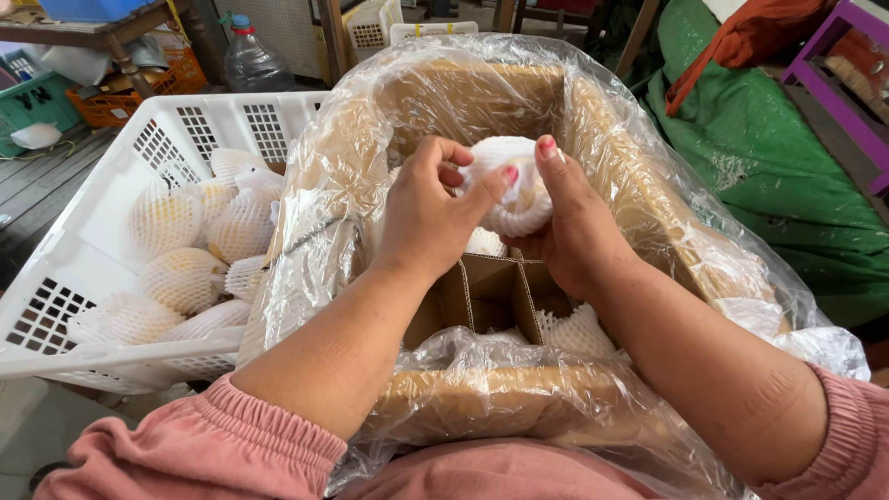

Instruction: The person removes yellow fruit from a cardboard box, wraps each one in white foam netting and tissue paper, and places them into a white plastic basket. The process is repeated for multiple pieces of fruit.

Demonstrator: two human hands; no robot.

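Note:
Both my hands hold one round fruit wrapped in a white foam net (515,190) above a cardboard box (602,139). My left hand (428,215) pinches the net at its top left edge. My right hand (572,222) cups the fruit from the right and below. The box is lined with a clear plastic bag (324,213) draped over its walls. Cardboard dividers (491,287) split the inside into cells. Another net-wrapped fruit (576,331) sits in a near right cell, and one more (482,243) shows under my hands.
A white plastic crate (120,176) at the left holds several net-wrapped fruits (181,278). A green tarp (769,157) lies at the right. Behind are a plastic water bottle (252,57), an orange crate (139,93), a green crate (37,102) and a purple shelf frame (833,83).

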